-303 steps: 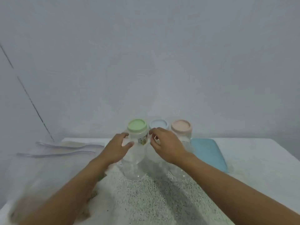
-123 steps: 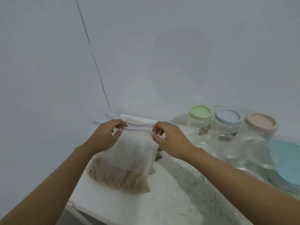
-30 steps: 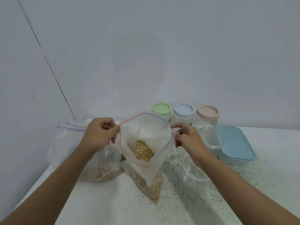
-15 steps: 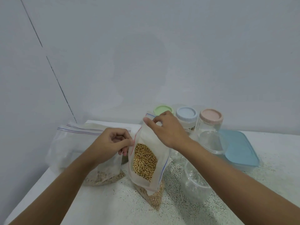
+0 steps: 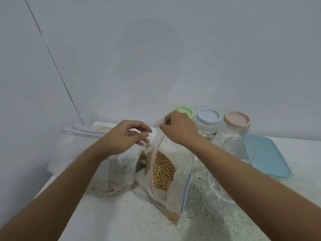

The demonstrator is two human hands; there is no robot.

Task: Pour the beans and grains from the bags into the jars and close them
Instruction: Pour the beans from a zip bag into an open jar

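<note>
Clear plastic zip bag of yellow beans [image 5: 166,173] stands on the white speckled countertop [image 5: 121,220], its top edge pinched by the right hand [image 5: 178,129]. The left hand [image 5: 125,138], fingers curled, sits atop a second clear bag of pale grains [image 5: 118,171]; whether it grips cannot be determined. Behind, the green-lidded jar [image 5: 185,110], partly hidden by the right hand, the blue-lidded jar [image 5: 209,117] and the pink-lidded jar [image 5: 237,120] line the pale grey wall [image 5: 156,49], with a lidless clear jar [image 5: 238,148], a light-blue rectangular container [image 5: 267,155] and a third clear zip bag [image 5: 73,145] nearby.
</note>
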